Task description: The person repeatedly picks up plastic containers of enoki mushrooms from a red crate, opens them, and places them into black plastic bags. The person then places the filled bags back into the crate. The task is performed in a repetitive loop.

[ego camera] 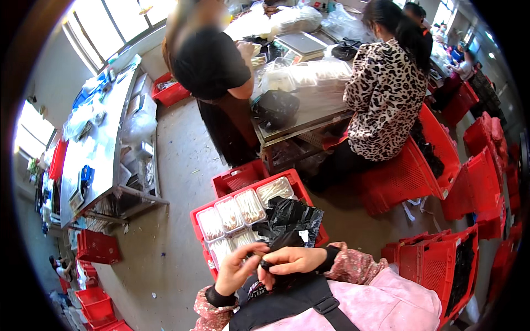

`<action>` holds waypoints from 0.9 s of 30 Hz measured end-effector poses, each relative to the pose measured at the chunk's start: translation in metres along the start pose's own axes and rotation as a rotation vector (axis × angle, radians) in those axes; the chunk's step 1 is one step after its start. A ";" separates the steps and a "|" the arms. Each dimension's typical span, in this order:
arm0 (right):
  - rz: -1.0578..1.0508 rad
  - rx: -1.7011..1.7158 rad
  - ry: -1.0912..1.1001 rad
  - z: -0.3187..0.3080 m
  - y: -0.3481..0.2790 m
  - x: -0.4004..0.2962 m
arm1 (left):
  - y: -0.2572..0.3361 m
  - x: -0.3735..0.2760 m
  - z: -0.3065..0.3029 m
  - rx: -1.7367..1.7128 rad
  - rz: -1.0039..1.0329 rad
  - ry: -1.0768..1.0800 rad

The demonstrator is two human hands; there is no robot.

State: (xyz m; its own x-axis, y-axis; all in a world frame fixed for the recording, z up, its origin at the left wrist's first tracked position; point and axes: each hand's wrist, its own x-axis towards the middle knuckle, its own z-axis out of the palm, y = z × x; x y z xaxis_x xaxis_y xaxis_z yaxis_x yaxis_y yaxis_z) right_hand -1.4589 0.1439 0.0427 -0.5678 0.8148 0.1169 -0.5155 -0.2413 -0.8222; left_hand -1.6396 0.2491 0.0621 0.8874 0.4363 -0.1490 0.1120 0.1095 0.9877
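Note:
My left hand (237, 268) and my right hand (297, 260) meet in front of my lap, over the near edge of a red plastic crate (305, 191). Pinched in the fingers of my right hand is a small black item (266, 265), too small to name. My left fingertips curl close to a small brownish piece (259, 253); their hold on it is partly hidden. Clear plastic boxes (230, 214) of thin white sticks, some with brownish ends, fill the crate. A crumpled black plastic bag (292, 219) lies over its right side.
Another red crate (240, 178) stands just beyond. A person in black (211, 62) stands at a cluttered worktable (285, 130); another in a leopard-print top (385, 99) sits there. Stacked red crates (430, 265) stand at right, a metal table (103, 153) at left.

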 end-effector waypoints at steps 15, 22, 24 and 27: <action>-0.110 -0.150 0.416 -0.011 -0.014 -0.010 | -0.021 -0.009 0.027 -0.491 0.278 0.407; 0.040 0.794 0.211 -0.012 0.016 -0.024 | -0.006 -0.031 0.005 0.527 0.124 0.292; 0.050 0.910 0.069 -0.006 0.012 -0.014 | -0.009 -0.031 0.001 0.716 -0.040 0.220; -0.330 1.485 0.328 -0.066 0.015 -0.016 | -0.029 -0.025 0.000 0.927 0.407 -0.034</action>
State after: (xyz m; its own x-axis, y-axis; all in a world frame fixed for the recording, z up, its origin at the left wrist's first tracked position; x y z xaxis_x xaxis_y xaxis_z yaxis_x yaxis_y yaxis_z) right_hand -1.4150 0.1623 -0.0082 -0.2473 0.9627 -0.1102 -0.8471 -0.1596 0.5069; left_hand -1.6651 0.2350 0.0374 0.9460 0.2591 0.1947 0.0886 -0.7846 0.6137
